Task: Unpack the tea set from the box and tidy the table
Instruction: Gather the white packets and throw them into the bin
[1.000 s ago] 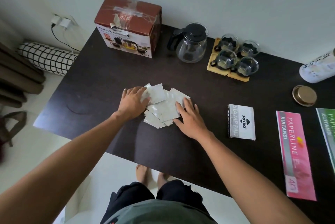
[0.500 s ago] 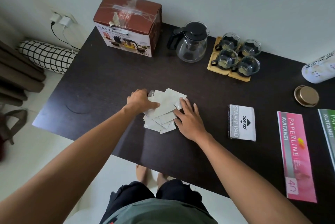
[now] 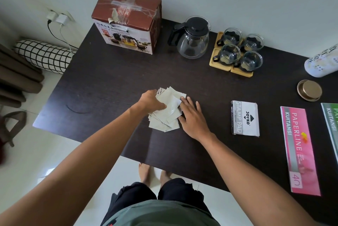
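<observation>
A loose pile of pale paper sachets (image 3: 165, 114) lies near the middle of the dark table (image 3: 102, 83). The left hand (image 3: 150, 102) curls over the pile's nine o'clock edge, thumb pressed on the top sachet; its fingertips are hidden beneath the hand, so how many sachets it grips cannot be told. The right hand (image 3: 193, 117) lies flat at the pile's three o'clock side, fingers straight and touching the sachets' edges, holding nothing.

At twelve o'clock from the pile, against the wall, stands the brown tea set box (image 3: 128, 24), its top taped; the small print on its front is unreadable. Beside it at one o'clock stands a glass teapot (image 3: 193, 40) with a black lid, then four glass cups (image 3: 239, 50) on wooden coasters (image 3: 243, 73).

At three o'clock lies a Joyko stamp pad box (image 3: 245, 118), then a pink Paperline receipt book (image 3: 300, 150). A green receipt book (image 3: 332, 117) and a white patterned bottle (image 3: 321, 63) are cut off by the right edge. A round gold lid (image 3: 309, 90) sits between them.
</observation>
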